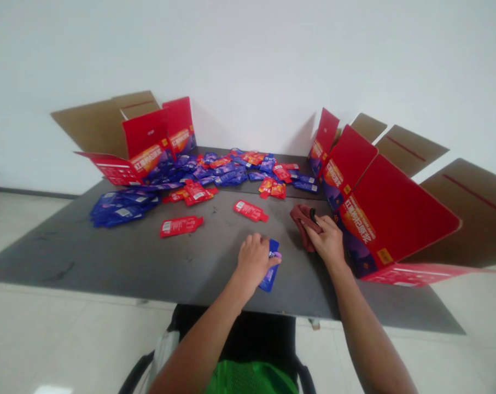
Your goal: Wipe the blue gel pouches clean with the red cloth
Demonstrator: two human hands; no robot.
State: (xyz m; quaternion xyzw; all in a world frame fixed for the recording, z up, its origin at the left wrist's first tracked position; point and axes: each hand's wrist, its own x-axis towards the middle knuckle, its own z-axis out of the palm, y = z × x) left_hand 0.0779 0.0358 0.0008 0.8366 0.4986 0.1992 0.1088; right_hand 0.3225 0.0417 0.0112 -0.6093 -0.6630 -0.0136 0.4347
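Observation:
My left hand (254, 261) is closed around the top of a blue sachet (269, 275) on the dark grey table, with a small purple and white spout showing between my fingers. My right hand (324, 241) pinches a folded reddish-brown cloth (301, 221), and a small dark item shows at its top edge. Two red sachets (181, 226) (250, 210) lie flat just beyond my hands. Farther back, a loose spread of blue and red sachets (223, 175) covers the table's far part.
A heap of blue sachets (122, 209) lies at the table's left side. Opened red cardboard boxes stand at the far left (147, 148) and right (395, 210), their flaps spread wide. The table (108, 260) has a straight near edge, with a tiled floor beyond it and a white wall behind.

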